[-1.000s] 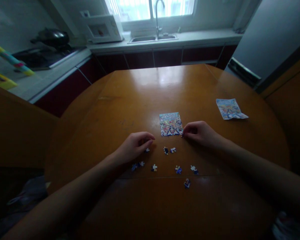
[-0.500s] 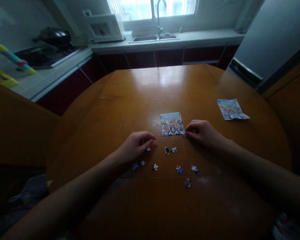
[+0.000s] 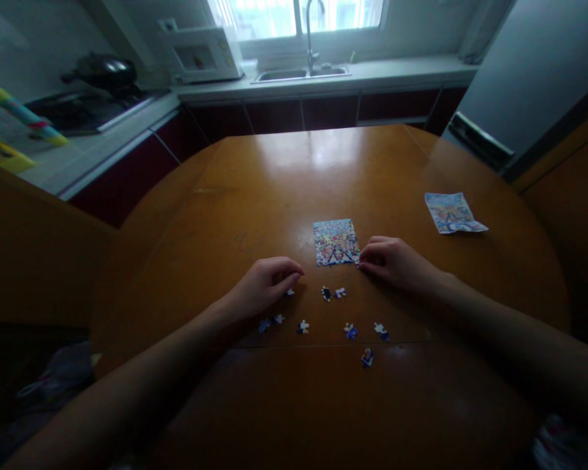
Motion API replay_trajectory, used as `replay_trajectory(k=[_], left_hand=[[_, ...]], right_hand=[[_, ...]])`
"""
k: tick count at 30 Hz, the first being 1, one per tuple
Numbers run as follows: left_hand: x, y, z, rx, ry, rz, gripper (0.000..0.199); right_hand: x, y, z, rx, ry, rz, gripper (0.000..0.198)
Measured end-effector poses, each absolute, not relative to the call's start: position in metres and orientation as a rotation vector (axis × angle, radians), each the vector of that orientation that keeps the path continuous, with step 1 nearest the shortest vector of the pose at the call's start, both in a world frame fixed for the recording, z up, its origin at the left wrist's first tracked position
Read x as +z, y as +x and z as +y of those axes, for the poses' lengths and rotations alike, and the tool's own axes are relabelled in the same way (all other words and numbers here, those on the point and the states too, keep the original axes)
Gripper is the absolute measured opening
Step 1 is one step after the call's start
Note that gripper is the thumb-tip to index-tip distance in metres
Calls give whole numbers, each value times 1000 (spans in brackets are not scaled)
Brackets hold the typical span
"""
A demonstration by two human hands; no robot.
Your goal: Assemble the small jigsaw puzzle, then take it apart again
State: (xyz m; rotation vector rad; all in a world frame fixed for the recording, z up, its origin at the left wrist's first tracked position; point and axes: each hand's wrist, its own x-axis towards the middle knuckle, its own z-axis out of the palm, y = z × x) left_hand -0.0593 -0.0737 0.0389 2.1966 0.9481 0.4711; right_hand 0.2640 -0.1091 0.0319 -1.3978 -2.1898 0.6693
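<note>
A partly assembled jigsaw puzzle (image 3: pixel 336 241) with a crowded colourful picture lies flat at mid-table. At its lower right corner, my right hand (image 3: pixel 392 261) is closed, thumb and fingertips pinched on a small puzzle piece (image 3: pixel 357 261) that they partly cover. My left hand (image 3: pixel 264 284) rests on the wood left of the puzzle, fingers loosely curled, with a gap between thumb and forefinger and nothing visible in it. A loose piece (image 3: pixel 290 292) shows just under the left thumb. Nearer to me lie a dark piece (image 3: pixel 326 294), a white-and-purple piece (image 3: pixel 340 293) and several others.
The wooden table (image 3: pixel 255 189) has a seam across its near part. A creased picture sheet (image 3: pixel 453 212) lies at the right. Beyond stand a counter with a sink (image 3: pixel 301 75), a microwave (image 3: pixel 203 55), a wok (image 3: pixel 105 70) on the stove and a fridge (image 3: pixel 534 72).
My right hand has shifted slightly left, bringing the pinched piece closer against the puzzle's lower right corner. My left hand has stayed in place; the view has moved a little.
</note>
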Motion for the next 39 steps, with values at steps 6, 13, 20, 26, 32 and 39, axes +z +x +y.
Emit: replay_trajectory(k=[6, 13, 20, 26, 32, 39], left_hand=[[39, -60, -73, 483, 2198, 941, 20], [39, -60, -73, 475, 2203, 929, 20], [40, -59, -74, 482, 2207, 916, 20], [39, -59, -74, 473, 2210, 922, 20], [39, -59, -73, 496, 2218, 880, 19], [38, -60, -73, 487, 2224, 896, 19]], right_hand=[[31, 269, -107, 742, -1302, -2260, 11], [28, 270, -106, 691, -1324, -2273, 12], [30, 272, -105, 645, -1351, -2243, 15], [27, 273, -104, 642, -1298, -2278, 20], [26, 274, -105, 643, -1306, -2227, 23], [25, 273, -105, 631, -1289, -2265, 25]])
